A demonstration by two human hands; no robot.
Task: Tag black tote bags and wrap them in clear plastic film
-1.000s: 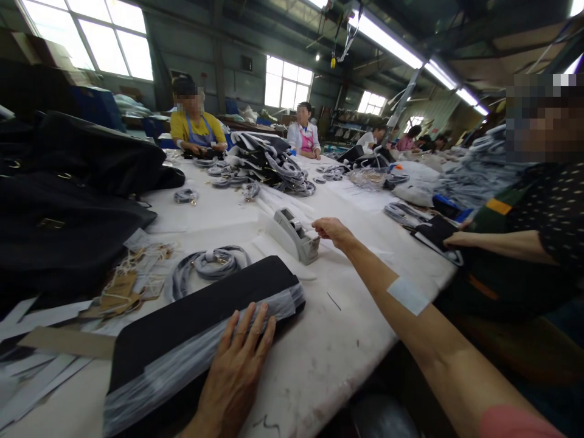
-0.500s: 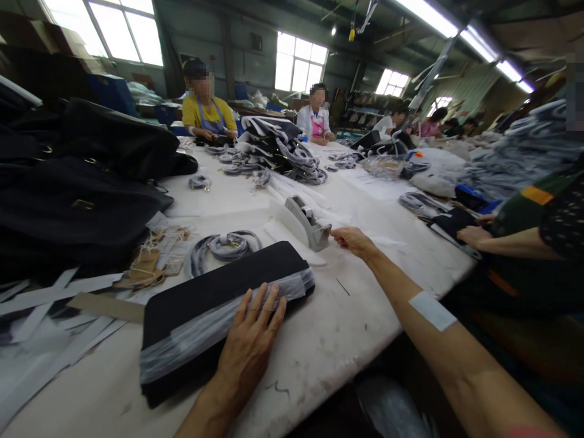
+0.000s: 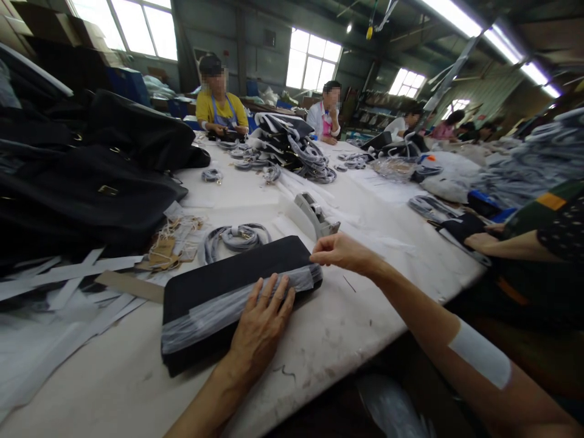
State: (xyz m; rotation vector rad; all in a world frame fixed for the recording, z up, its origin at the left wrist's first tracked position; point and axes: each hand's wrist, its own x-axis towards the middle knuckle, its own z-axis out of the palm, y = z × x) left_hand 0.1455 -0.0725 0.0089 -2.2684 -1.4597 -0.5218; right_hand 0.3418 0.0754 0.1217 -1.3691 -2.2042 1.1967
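Observation:
A black folded bag (image 3: 237, 267) lies slantwise on the table, a strip of translucent wrapping (image 3: 205, 316) running along its near side. My left hand (image 3: 262, 319) rests flat on that strip, fingers stretched out and slightly apart. At the bag's far right corner, my right hand (image 3: 340, 252) is pinched, fingertips at or just above the corner. Whatever the pinch may hold is too small or clear to make out. Just behind this hand stands a grey tape dispenser (image 3: 314, 216). A coiled, wrapped strap (image 3: 235, 238) lies behind the bag.
Black bags (image 3: 109, 164) are heaped at the left, beside tags on strings (image 3: 166, 249) and paper strips (image 3: 77, 280). Wrapped straps and black pieces (image 3: 296, 146) are piled farther back. Two people sit across the table (image 3: 365, 316); a co-worker's hand (image 3: 483, 243) is at right.
My right hand has moved left from the tape dispenser's front end to the bag's corner, still pinched. My left hand stays on the wrapping. The whole view has shifted somewhat.

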